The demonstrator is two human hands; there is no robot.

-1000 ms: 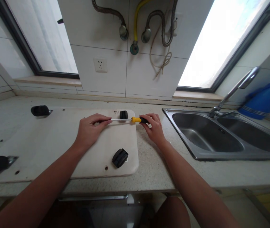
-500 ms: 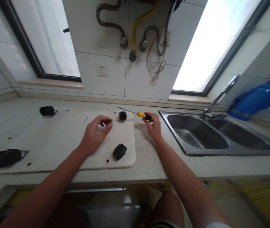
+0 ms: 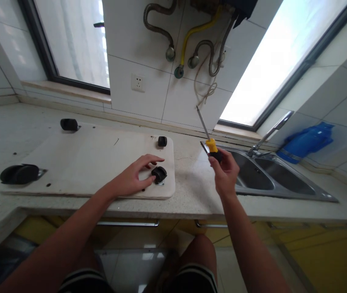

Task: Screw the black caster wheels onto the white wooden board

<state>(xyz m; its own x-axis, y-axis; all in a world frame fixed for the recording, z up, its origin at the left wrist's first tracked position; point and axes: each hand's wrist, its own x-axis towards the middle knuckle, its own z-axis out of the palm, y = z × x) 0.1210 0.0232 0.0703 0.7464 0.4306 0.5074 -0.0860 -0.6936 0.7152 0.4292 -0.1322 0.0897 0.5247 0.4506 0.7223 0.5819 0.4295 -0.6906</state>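
"What's different over there?"

"A second ago both hands had the screwdriver (image 3: 211, 145) stretched level between them, by the far-right caster (image 3: 162, 141). Now the left hand (image 3: 132, 175) has let go of the tip and come down to the near-right caster (image 3: 160, 173), and the right hand (image 3: 226, 173) has swung the tool up, tip toward the tiled wall (image 3: 139, 110)."

"So what does that mean for the work?"

"I'd read it as attention passing from the tool to the wheel. The screwdriver isn't set on any screw just now, so nothing is being turned."

"Has the left hand got hold of that caster?"

"Its thumb seems to meet the caster's left side and the fingers arch over the far side. Whether they're squeezing or only resting, I can't tell from here."

"And the right?"

"Closed firmly round the black end of the handle, with the yellow collar and the shaft sticking out above the fist. That's over the countertop (image 3: 191, 187), just in front of the sink (image 3: 286, 196), well apart from the caster."

"Where does the caster sit, then?"

"On the white board (image 3: 100, 158), near its front right corner, between the left thumb and fingers. A bit of its metal mount shows beneath."
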